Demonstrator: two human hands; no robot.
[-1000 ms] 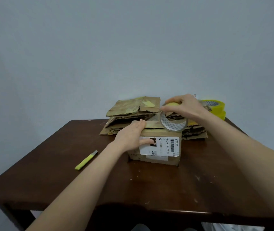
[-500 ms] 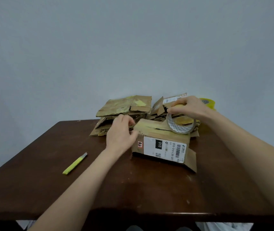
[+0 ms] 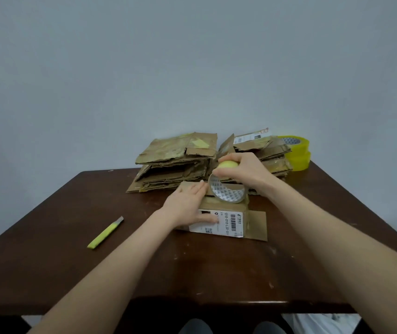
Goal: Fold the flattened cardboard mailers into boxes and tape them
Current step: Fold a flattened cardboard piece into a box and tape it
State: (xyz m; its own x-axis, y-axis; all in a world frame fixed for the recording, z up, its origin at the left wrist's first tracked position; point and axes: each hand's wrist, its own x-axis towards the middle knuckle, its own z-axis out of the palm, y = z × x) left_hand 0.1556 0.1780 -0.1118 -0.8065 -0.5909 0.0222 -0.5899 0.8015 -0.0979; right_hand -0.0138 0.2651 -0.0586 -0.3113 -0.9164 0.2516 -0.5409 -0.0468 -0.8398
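Head camera looks down on a dark wooden table that carries everything. Just beyond the gripping right hand lie two stacks of flattened mailers, one behind it and one behind-left, likely parked there as the supply not yet folded.

Directly under that grip sits the box, label toward the person. Its end flap, below and right of the grip, lies open on the wood (so that end looks unsealed).

The left hand lies flat on the box top just left of the grip. Its fingers are straight and the thumb is down over the label, apparently pinning the top flaps and bracing the box.

The right hand's fingers are curled tight round the top of the tape roll, which stands on edge on the box top, seemingly to lay a strip along the seam.

Spare yellow rolls wait beyond and to the right. A utility knife lies well left of the grip, presumably kept ready for cutting.
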